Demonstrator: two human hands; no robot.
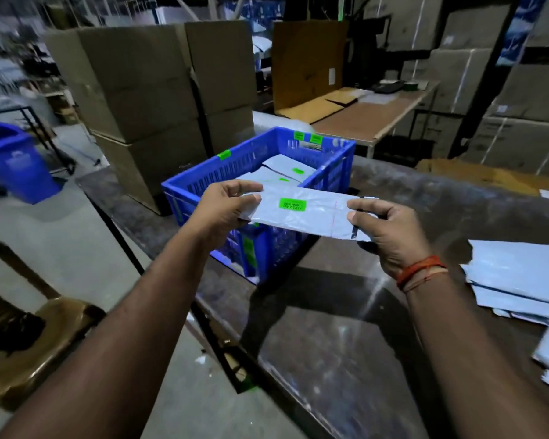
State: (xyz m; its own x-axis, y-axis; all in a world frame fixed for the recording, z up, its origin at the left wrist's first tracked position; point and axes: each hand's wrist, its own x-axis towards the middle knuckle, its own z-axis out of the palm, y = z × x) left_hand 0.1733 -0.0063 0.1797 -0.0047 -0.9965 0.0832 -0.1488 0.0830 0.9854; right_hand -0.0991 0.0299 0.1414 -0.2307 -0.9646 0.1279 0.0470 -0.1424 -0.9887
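A flat grey plastic mailer bag with a green barcode label is held level in the air, just in front of and above a blue slotted crate. My left hand pinches its left end, thumb on top. My right hand grips its right end, near the sealed flap. Inside the crate lie several similar grey mailers with green labels. The crate stands at the left end of a dark glossy table.
A pile of grey mailers lies on the table at right. Stacked cardboard boxes stand behind the crate, more at far right. A blue bin and a brown plastic chair are at left. A wooden bench stands behind.
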